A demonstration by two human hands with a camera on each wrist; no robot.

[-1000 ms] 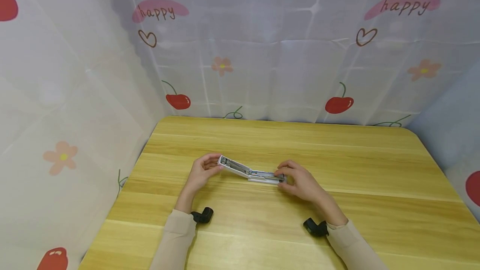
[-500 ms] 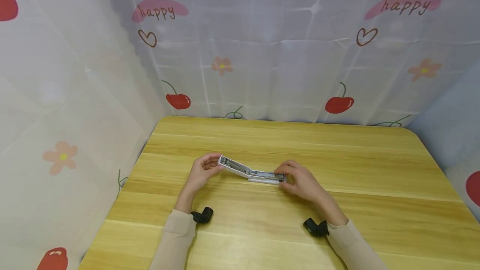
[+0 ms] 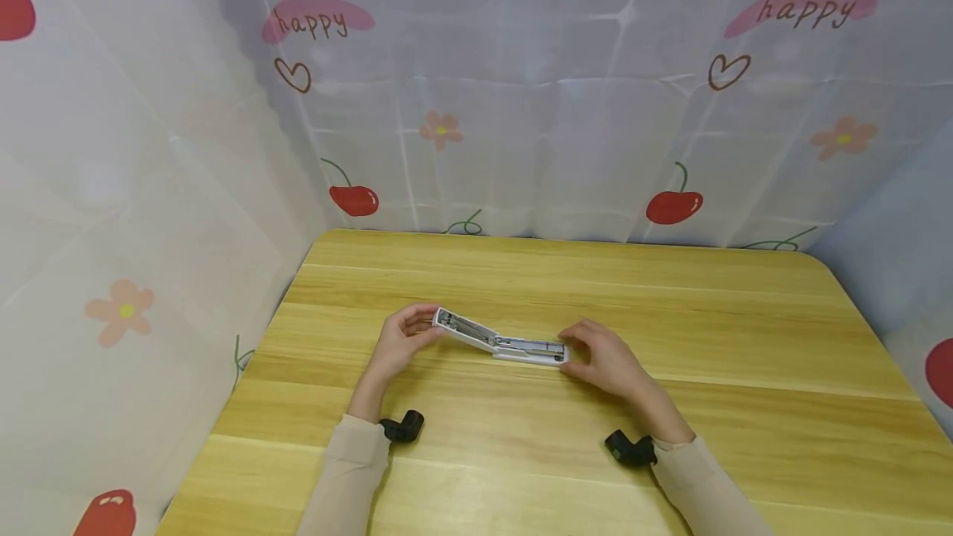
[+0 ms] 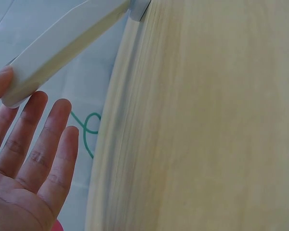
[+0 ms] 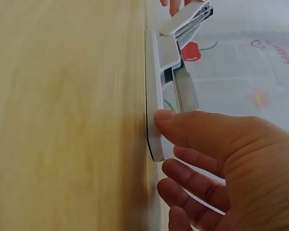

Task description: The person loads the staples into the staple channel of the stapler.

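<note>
A white stapler (image 3: 530, 351) lies unfolded on the table, its base flat and its top arm (image 3: 465, 331) tilted up to the left. Metal parts show inside both halves. My left hand (image 3: 398, 344) pinches the raised end of the top arm between thumb and fingers; in the left wrist view its other fingers (image 4: 42, 159) extend loosely below. At the far right end of the base, my right hand (image 3: 605, 361) has thumb and index finger at opposite sides. The right wrist view shows that thumb (image 5: 183, 126) against the base's side, the remaining fingers loosely bent.
The wooden table (image 3: 476, 470) extends around both hands. Behind it hangs a white curtain (image 3: 521, 131) with cherries, flowers and writing, which also covers the left side. A black wrist camera (image 3: 403, 427) sits on the left wrist and another camera (image 3: 630, 448) on the right.
My right hand has shifted slightly right, its fingers withdrawing from over the stapler's base to its end, so more of the inner track shows. My left hand and the raised arm stay still.
</note>
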